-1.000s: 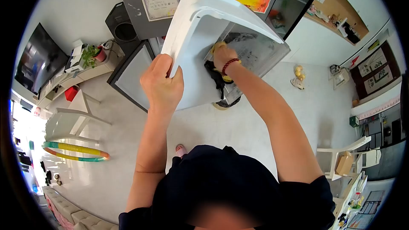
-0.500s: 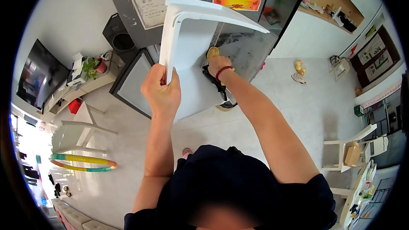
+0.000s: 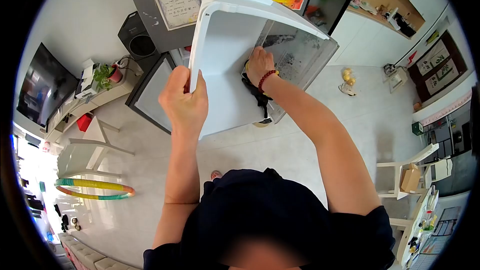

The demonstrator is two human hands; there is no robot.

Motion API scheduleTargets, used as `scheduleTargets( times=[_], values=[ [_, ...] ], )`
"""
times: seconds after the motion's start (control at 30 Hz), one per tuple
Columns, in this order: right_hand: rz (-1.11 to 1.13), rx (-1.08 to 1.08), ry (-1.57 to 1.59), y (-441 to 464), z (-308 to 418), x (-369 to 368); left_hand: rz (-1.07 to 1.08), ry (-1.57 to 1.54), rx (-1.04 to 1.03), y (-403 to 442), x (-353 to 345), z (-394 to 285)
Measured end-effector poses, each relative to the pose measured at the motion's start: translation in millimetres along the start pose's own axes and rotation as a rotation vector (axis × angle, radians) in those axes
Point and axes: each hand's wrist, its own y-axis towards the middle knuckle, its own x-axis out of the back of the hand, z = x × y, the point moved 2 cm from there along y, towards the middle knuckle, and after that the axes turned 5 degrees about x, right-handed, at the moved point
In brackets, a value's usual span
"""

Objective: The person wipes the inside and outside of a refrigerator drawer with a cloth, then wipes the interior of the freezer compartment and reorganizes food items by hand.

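A white freezer drawer (image 3: 227, 45) with a clear front panel (image 3: 300, 60) is held tilted before me, away from the grey refrigerator. My left hand (image 3: 184, 95) is closed around the drawer's left rim, thumb on the inner side. Inside the drawer, my right hand (image 3: 261, 67), a red bead bracelet on its wrist, has its fingers curled close to the clear panel. Beneath it lies a crumpled black plastic bag (image 3: 260, 101). A bit of something yellow (image 3: 246, 65) shows beside the fingers, mostly covered. What the fingertips grasp is hidden.
Behind the drawer stands the grey refrigerator (image 3: 175, 37) with its lower door (image 3: 150, 95) ajar. A white chair (image 3: 95, 145) and a colourful hoop (image 3: 95, 189) are on the left. Yellow objects (image 3: 348, 76) lie on the floor at right, and another chair (image 3: 400, 180) holds a cardboard box (image 3: 411, 177).
The drawer has shifted slightly right and up in view. My right hand has moved from pinching at the yellow thing to curling over it, hiding most of it. My left hand keeps its hold.
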Motion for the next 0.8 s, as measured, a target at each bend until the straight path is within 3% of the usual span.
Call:
scheduleTargets(
  times=[0.2,0.5,0.6,0.8],
  values=[
    [0.038,-0.02,-0.044,-8,-3,10,-0.007,-0.007,-0.015,-3,2,0],
    [0.306,0.164,-0.106,-8,-5,21,-0.019,-0.055,-0.034,-10,3,-4],
    [0.035,0.037,-0.087,-13,-5,14,-0.011,-0.025,-0.044,-7,3,-3],
    [0.068,0.019,-0.104,-9,-12,22,-0.015,-0.026,0.004,-9,3,1]
  ],
)
